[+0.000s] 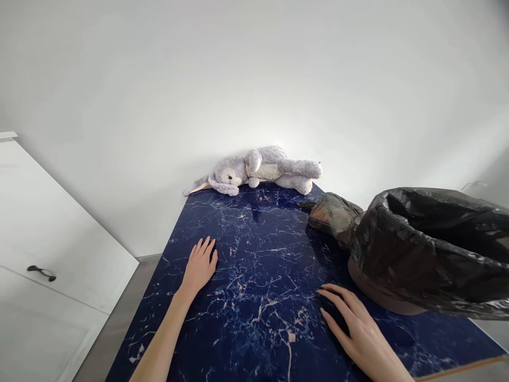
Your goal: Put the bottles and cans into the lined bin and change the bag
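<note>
My left hand (201,266) lies flat on the blue marbled tabletop (254,254), fingers extended, holding nothing. On the right, my right hand (353,323) rests at the table with its fingers apart and nothing in them. Close beside it stands a brown bin (382,292) lined with a black plastic bag (397,260); a knotted bunch of the bag (334,215) sticks out to the left. A grey plush bunny (262,167) lies on its side along the far edge, its head to the left and legs to the right.
A pale wall (254,79) rises right behind the table. To the left is a white cabinet (51,228) with a dark handle (41,273), and a strip of grey floor (127,302) shows between it and the table. The table's edge (461,367) runs at the lower right.
</note>
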{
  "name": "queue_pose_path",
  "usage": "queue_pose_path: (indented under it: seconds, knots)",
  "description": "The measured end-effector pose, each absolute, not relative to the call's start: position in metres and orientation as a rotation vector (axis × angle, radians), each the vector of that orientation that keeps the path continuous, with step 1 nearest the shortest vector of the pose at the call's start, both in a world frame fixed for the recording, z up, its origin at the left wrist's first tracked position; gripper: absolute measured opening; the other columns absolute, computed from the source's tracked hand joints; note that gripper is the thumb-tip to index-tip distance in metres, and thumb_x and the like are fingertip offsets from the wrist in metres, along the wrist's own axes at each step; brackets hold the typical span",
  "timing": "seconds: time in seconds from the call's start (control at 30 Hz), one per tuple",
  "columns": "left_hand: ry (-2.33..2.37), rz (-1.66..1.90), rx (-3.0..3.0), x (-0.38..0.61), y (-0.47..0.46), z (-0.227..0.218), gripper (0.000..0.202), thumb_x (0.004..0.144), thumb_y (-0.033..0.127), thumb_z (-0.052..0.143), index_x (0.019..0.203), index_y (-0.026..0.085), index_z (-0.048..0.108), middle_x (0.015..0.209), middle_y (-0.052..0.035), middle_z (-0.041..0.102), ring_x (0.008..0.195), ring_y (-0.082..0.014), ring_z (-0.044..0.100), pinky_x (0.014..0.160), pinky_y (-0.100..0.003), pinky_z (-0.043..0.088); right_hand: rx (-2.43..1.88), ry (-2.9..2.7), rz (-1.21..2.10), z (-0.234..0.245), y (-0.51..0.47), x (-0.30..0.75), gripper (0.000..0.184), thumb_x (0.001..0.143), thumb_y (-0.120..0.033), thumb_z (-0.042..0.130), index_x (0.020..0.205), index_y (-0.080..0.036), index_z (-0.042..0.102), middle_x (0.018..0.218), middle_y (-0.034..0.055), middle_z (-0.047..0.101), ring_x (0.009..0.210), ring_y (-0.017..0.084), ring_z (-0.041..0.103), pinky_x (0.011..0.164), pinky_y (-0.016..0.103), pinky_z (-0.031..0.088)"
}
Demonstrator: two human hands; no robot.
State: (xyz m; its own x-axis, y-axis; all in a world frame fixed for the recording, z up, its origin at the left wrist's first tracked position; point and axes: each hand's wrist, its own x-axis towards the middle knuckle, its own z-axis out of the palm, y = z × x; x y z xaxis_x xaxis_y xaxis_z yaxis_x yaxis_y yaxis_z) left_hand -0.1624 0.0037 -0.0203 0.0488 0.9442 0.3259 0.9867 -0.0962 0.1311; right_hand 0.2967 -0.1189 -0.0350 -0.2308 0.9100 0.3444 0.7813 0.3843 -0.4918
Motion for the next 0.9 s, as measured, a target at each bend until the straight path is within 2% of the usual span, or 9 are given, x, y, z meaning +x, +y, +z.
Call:
queue_pose_path:
  seconds: [0.13,0.3,0.47,0.57,0.63,0.7,0.77,0.83,0.9]
  knots:
    - [-2.021,-0.511,-2.178,-0.162,0.004,-0.020,0.061,0.109,0.046,0.030,0.159,0.016,0.048,0.166,-0.0126,0.047,0.159,-0.0343,0.035,0.129,-0.057,0.031,-1.357,-2.144,0.240,-0.008,-0.093,0.282,0.041,0.109,-0.040,0.046,0.150,-0.034,0.048,0.158,0.0099,0.047,0.144,0.032,0.051,0.118,0.054,0.050]
    - [-2.032,-0.521,-2.183,-0.161,0.000,-0.018,0.061,0.109,0.046,0.030,0.159,0.014,0.047,0.166,-0.0133,0.047,0.159,-0.0335,0.035,0.130,-0.055,0.030,-1.340,-2.154,-0.010,0.036,-0.026,0.269,0.046,0.109,-0.037,0.040,0.153,-0.024,0.044,0.161,0.0166,0.037,0.152,0.035,0.039,0.123,0.055,0.040]
    - [-2.030,-0.530,-2.191,-0.161,-0.004,-0.017,0.062,0.109,0.046,0.030,0.158,0.011,0.047,0.166,-0.0147,0.047,0.159,-0.0342,0.035,0.130,-0.054,0.030,-1.641,-2.001,-0.302,0.058,0.039,0.264,0.051,0.105,-0.032,0.045,0.151,-0.011,0.043,0.159,0.0285,0.031,0.156,0.048,0.023,0.123,0.071,0.022]
    - [-2.023,-0.539,-2.195,-0.162,-0.004,-0.017,0.061,0.109,0.046,0.032,0.156,0.012,0.050,0.165,-0.0143,0.049,0.158,-0.0346,0.036,0.130,-0.055,0.031,-1.827,-1.888,-0.274,0.056,0.058,0.273,0.061,0.102,-0.036,0.054,0.155,-0.012,0.036,0.162,0.0320,0.024,0.154,0.057,0.017,0.115,0.079,0.024]
    - [-2.016,-0.539,-2.196,-0.163,-0.003,-0.017,0.060,0.109,0.046,0.032,0.155,0.014,0.051,0.165,-0.0135,0.048,0.158,-0.0347,0.037,0.130,-0.055,0.031,-1.881,-1.828,-0.183,0.053,0.063,0.281,0.065,0.101,-0.039,0.057,0.157,-0.015,0.033,0.162,0.0328,0.021,0.151,0.060,0.023,0.106,0.078,0.036]
    - [-2.012,-0.535,-2.197,-0.164,-0.002,-0.018,0.059,0.109,0.046,0.031,0.154,0.014,0.052,0.166,-0.0132,0.048,0.158,-0.0348,0.036,0.130,-0.055,0.032,-1.913,-1.800,-0.102,0.050,0.065,0.286,0.068,0.099,-0.038,0.061,0.157,-0.015,0.035,0.159,0.0352,0.025,0.142,0.059,0.041,0.096,0.072,0.047]
    - [-2.020,-0.527,-2.197,-0.164,-0.001,-0.018,0.060,0.109,0.047,0.031,0.154,0.014,0.053,0.165,-0.0133,0.048,0.158,-0.0351,0.036,0.129,-0.056,0.032,-1.911,-1.833,-0.055,0.049,0.063,0.283,0.066,0.096,-0.032,0.066,0.153,-0.011,0.042,0.153,0.0375,0.033,0.125,0.055,0.059,0.090,0.067,0.053]
    - [-2.030,-0.523,-2.194,-0.164,-0.001,-0.019,0.060,0.109,0.047,0.031,0.153,0.014,0.053,0.165,-0.0135,0.049,0.158,-0.0353,0.036,0.129,-0.056,0.032,-1.832,-1.947,-0.022,0.050,0.058,0.270,0.062,0.092,-0.029,0.070,0.148,-0.011,0.050,0.151,0.0358,0.039,0.118,0.050,0.066,0.092,0.065,0.054]
    - [-2.032,-0.527,-2.189,-0.163,-0.001,-0.019,0.060,0.108,0.047,0.032,0.153,0.013,0.054,0.165,-0.0135,0.049,0.158,-0.0352,0.036,0.130,-0.056,0.031,-1.661,-2.127,0.029,0.051,0.048,0.252,0.060,0.092,-0.034,0.073,0.147,-0.020,0.055,0.156,0.0260,0.043,0.124,0.044,0.066,0.101,0.058,0.054]
